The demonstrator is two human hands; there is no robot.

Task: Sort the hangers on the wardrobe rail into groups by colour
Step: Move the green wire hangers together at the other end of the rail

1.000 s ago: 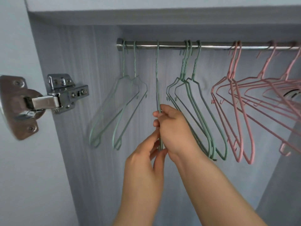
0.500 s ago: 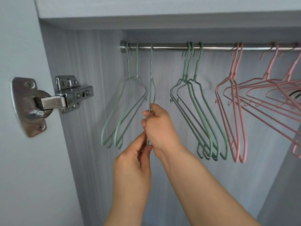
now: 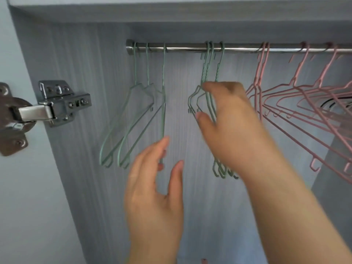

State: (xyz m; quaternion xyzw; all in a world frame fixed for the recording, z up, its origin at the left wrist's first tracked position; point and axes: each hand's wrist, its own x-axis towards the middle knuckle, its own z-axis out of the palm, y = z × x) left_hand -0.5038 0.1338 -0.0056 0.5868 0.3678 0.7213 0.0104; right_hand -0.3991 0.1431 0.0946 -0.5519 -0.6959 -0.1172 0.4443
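At the far left of my feed sits the steel door hinge (image 3: 57,103), and beyond it the wardrobe rail (image 3: 238,48) runs across the top. Two green hangers (image 3: 131,121) hang at the rail's left end, and the third green hanger (image 3: 163,103) now hangs edge-on just beside them. Half a second ago both hands were on that hanger, the right one clamped round its wire while it was walked leftward. That grip has been given up.

The left hand (image 3: 154,195) sits under it with fingers (image 3: 164,144) relaxed and spread from the thumb. The wire's lower end passes by the fingertips, and I see no pinch on it.

The right hand (image 3: 230,126) has crossed over to the cluster of three green hangers (image 3: 206,73) further along the rail. Its fingers lie over their shoulders with the thumb below, and the wires run between them. The hand is motion-blurred, so I cannot tell whether it has closed on them yet.

I judge that one hanger is delivered and the cluster is next to be slid left, closing the gap in the green group.

On the right the pink hangers (image 3: 304,103) are bunched together, well apart from the green ones, as they were earlier. The camera has also moved in closer.
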